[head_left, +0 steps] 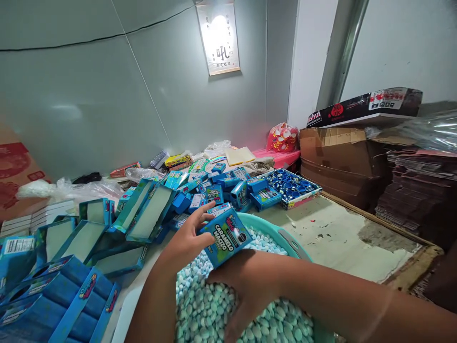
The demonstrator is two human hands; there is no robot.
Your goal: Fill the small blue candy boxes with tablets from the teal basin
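My left hand [193, 233] grips a small blue candy box [228, 236] printed "CARAMELO MACIZO", tilted over a turquoise basin [255, 220]. The fingers go behind the box and the thumb lies along its lower left edge. Pale mint-green and bluish candies [200, 307] fill the basin. Below the box, my right hand [246, 281] reaches down into the candies, thumb and fingers apart, the fingertips partly hidden. Behind the basin lies a heap of similar blue boxes [214, 193].
Larger open blue display boxes [76, 240] crowd the left of the worktable [342, 238]. At the back right is a shallow tray [300, 202] of round blue items. Brown cartons [335, 162] and stacked flat cardboard [410, 190] stand beyond the table's right edge.
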